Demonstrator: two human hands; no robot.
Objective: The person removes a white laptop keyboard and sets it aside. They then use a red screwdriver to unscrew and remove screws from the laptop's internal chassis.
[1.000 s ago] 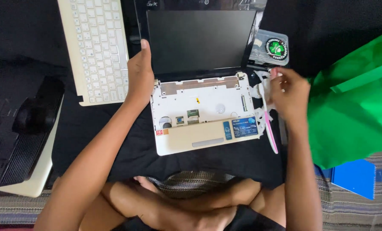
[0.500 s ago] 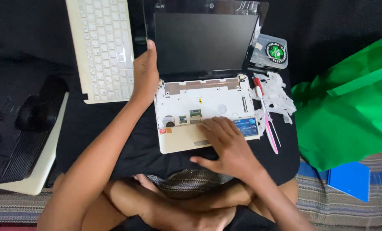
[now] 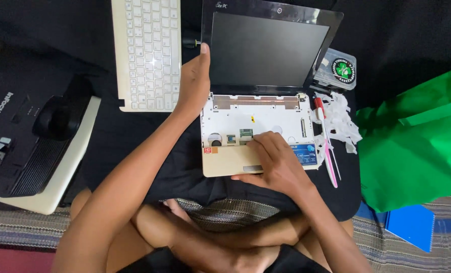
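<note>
Two hands frame your small laptop [image 3: 258, 126], which lies straight ahead, long axis side to side. Your left hand [image 3: 194, 86] clasps its left hinge corner, fingers together; your right hand [image 3: 273, 162] lies flat on the exposed deck, fingertips pressing near the green connector [image 3: 245, 133]. Screwdrivers [image 3: 326, 146] crowd the right edge; the detached keyboard [image 3: 147, 53] lies left.

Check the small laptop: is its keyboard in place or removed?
Removed. The laptop base shows bare white chassis, and the white keyboard lies apart to its left.
</note>
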